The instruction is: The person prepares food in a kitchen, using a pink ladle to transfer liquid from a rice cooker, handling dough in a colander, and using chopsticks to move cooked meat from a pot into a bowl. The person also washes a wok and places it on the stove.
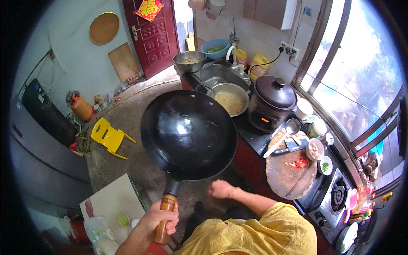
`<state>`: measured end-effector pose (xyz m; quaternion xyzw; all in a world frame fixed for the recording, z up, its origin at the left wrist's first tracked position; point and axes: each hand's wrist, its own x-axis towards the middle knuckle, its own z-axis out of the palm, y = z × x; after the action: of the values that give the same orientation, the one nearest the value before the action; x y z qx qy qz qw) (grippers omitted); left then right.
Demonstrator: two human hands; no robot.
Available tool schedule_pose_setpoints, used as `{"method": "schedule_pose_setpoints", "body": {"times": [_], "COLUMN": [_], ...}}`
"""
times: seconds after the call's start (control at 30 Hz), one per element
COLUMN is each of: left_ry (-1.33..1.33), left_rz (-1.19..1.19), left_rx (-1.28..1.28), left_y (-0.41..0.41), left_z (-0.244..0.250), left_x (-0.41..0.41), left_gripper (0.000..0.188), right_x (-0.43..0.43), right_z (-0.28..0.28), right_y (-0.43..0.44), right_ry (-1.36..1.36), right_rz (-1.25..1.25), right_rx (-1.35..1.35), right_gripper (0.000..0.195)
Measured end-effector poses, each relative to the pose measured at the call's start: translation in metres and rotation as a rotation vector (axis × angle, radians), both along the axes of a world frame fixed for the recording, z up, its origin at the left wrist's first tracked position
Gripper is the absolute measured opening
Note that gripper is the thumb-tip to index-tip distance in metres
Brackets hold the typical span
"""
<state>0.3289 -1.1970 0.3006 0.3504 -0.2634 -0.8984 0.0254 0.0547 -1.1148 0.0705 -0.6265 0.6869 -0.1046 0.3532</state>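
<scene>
My left hand [164, 218] grips the wooden handle of a black wok [189, 135], which is raised over the floor in front of me, its shiny inside in view. My right hand [221, 189] is just below the wok's lower right rim, curled, with nothing visible in it. To the right, a round wooden chopping board [277, 177] bears chopped red pepper [300, 162] and a chopstick-like stick. A cleaver [290, 148] and a ladle [292, 126] lie at its far side. The gas stove's burner [338, 194] holds no pan.
A lidded electric cooker [274, 98], a metal basin of noodle-like strands [237, 110] and a sink [220, 75] line the counter. A yellow plastic chair [110, 135] stands on the floor at left. A light-topped table [111, 199] with plastic bags is at lower left.
</scene>
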Motion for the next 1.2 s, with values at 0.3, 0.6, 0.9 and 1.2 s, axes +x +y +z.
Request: {"method": "schedule_pose_setpoints", "body": {"times": [0.3,0.6,0.9,1.2], "left_ry": [-0.071,-0.085,-0.352,-0.231], "left_rz": [0.162,0.288,0.484,0.587], "left_rx": [-0.127,0.016,-0.178,-0.140], "left_y": [-0.186,-0.364,-0.473,-0.559], "left_z": [-0.003,0.009,0.048,0.005], "left_x": [-0.046,-0.156,-0.195,-0.213], "left_gripper": [0.034,0.037,0.038,0.042], "right_x": [-0.161,-0.394,-0.490,-0.560], "right_z": [0.018,-0.034,-0.085,-0.112], "right_y": [-0.239,-0.445,-0.569,-0.636], "right_ry": [-0.347,-0.435,-0.133,0.171], "right_rz": [-0.688,-1.272,-1.145,-0.960], "right_rx": [-0.385,-0.815,-0.582,-0.320], "right_gripper": [0.044,0.023,0.013,0.019]}}
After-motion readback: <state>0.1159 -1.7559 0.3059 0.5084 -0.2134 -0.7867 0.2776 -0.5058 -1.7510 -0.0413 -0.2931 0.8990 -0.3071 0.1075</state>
